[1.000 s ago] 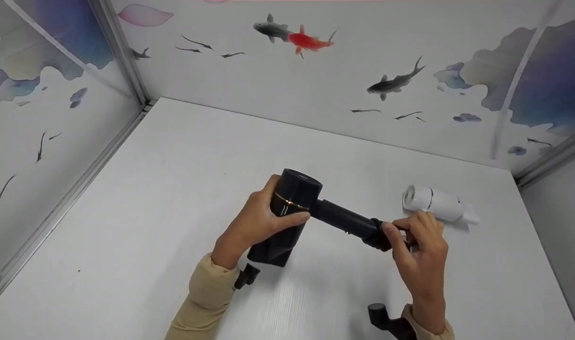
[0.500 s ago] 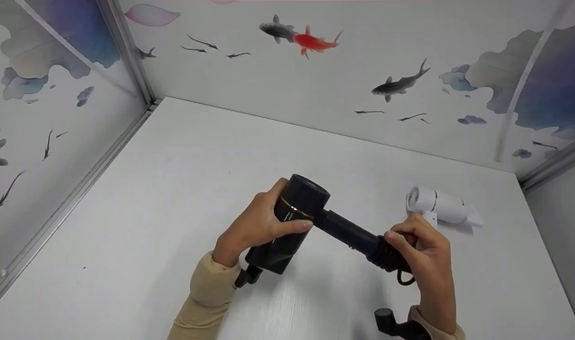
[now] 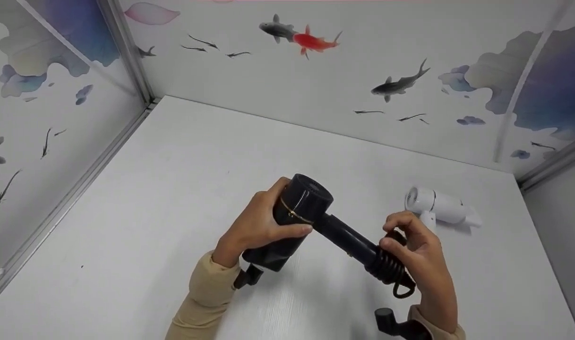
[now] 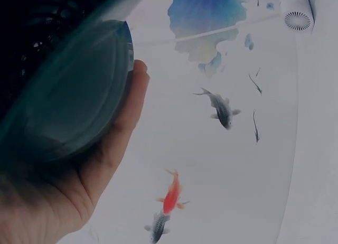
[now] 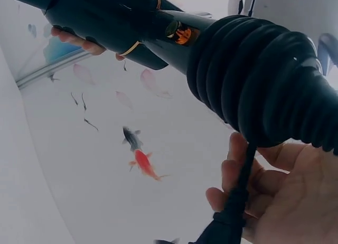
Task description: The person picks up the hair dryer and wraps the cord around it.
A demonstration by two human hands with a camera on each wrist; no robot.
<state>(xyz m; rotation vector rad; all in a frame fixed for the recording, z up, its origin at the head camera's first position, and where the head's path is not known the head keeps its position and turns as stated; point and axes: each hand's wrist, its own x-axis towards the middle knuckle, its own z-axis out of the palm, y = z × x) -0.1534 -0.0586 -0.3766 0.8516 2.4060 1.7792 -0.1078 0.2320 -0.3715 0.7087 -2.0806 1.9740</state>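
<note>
A black hair dryer (image 3: 311, 196) with a gold ring is held above the table, and my left hand (image 3: 256, 222) grips its barrel, thumb across the near side. Its handle slants down to the right. Round the handle's end the black power cord (image 3: 385, 267) is wound in several turns, with a small loop hanging below. My right hand (image 3: 422, 252) is beside these coils, thumb and fingers on the cord's plug end. In the right wrist view, the plug (image 5: 224, 223) hangs in front of the curled fingers. The left wrist view shows the dryer's round end (image 4: 79, 96) dark and close.
A white hair dryer (image 3: 445, 206) lies on the white table (image 3: 174, 189), behind my right hand. Walls printed with fish stand at the back (image 3: 325, 80) and left. Black camera mounts (image 3: 386, 321) sit at both wrists.
The dryer's handle end has tilted lower. My right fingers have shifted off the handle's tip to above the coils, and more of the wound cord and its hanging loop show.
</note>
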